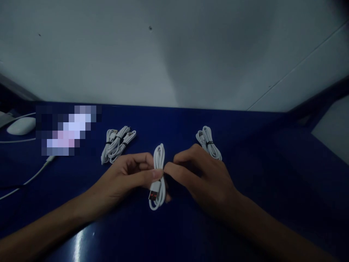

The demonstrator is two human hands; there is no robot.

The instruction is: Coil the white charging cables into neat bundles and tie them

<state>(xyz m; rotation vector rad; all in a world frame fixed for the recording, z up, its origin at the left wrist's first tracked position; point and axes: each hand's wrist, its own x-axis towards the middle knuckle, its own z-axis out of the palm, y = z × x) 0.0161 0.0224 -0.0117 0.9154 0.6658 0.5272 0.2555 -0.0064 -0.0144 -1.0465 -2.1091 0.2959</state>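
Note:
A white USB cable [159, 156], coiled into a long narrow bundle, is held upright above the blue table. My left hand [127, 174] is closed on its middle, with the thumb lying across the front of the loops. The cable's USB plug, orange-red inside, hangs below the thumb at the lower left of the bundle. My right hand [205, 176] is at the bundle's right side, its thumb and bent forefinger pinched together against the cable's middle. Whatever sits between these right fingertips is too small and dark to make out.
Several coiled white cables [117, 143] with black ties lie behind my left hand. More tied white cables [209, 143] lie behind my right. At left are a blurred-out bright device [69, 133], a white mouse-shaped object [21, 126] and loose cords. A pale wall [109, 65] stands behind the blue table [152, 236].

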